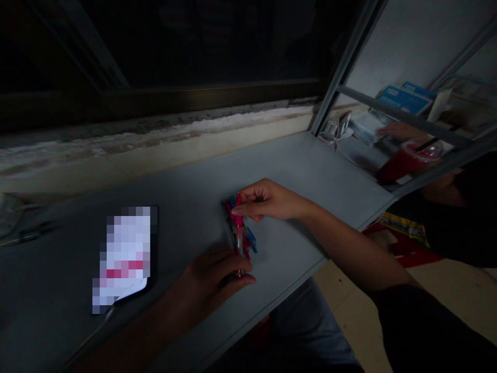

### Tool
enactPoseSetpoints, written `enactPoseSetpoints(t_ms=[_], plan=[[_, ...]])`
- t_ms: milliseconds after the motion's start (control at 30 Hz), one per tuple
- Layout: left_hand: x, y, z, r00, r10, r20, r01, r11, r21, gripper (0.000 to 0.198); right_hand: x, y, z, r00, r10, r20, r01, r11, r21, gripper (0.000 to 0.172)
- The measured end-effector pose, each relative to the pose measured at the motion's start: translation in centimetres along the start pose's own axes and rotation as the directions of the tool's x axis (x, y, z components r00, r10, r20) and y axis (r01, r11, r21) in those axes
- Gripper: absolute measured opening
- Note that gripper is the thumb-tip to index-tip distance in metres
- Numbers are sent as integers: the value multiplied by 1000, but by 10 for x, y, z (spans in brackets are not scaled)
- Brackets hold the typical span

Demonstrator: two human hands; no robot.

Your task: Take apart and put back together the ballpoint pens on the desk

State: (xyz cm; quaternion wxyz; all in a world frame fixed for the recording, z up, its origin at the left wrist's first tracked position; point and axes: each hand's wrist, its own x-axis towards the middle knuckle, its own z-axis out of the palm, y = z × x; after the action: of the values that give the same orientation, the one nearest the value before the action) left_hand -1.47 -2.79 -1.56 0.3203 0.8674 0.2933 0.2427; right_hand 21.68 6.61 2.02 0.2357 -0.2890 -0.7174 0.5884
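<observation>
A small bundle of pens (241, 235), pink and blue, lies on the grey desk (303, 171) near its front edge. My right hand (267, 201) pinches the pink top end of a pen, fingers curled. My left hand (215, 282) closes on the lower end of the same bundle, thumb and fingers pressed around the clear barrels. Both forearms come in from the bottom of the view, the right one in a dark sleeve.
A phone (126, 256) with a lit screen lies on the desk to the left. Behind the desk runs a dark window sill (155, 134). At the right, past a metal frame (407, 116), another person's hand (396, 129) rests near blue boxes (404, 98) and a red cup (407, 160).
</observation>
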Motion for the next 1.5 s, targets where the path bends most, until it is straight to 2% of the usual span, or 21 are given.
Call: enactPoseSetpoints(t_ms=[200,600,867,1000,1167,1333,1500], plan=[[-1,0,1,1000,-9,15,9,1000,24,9,0,0,-3,1000,-7,27,9,997,-70,44],[0,-2,1,999,-30,42,27,998,58,13,0,0,-4,997,-50,50,54,995,-82,38],[0,2,0,998,51,20,-53,993,101,7,0,3,-4,997,-55,50,58,997,-59,39],[3,1,0,992,123,-9,-121,985,123,16,0,1,-4,998,-38,55,42,997,-68,40],[4,0,0,989,147,-26,-141,977,162,9,1,0,-4,998,-43,53,47,996,-69,42],[3,0,-1,989,143,-24,-138,977,162,16,2,2,-4,996,-76,38,80,992,-97,44],[3,-4,1,978,200,-52,-180,949,260,23,4,4,-6,997,-76,16,77,995,-56,44]])
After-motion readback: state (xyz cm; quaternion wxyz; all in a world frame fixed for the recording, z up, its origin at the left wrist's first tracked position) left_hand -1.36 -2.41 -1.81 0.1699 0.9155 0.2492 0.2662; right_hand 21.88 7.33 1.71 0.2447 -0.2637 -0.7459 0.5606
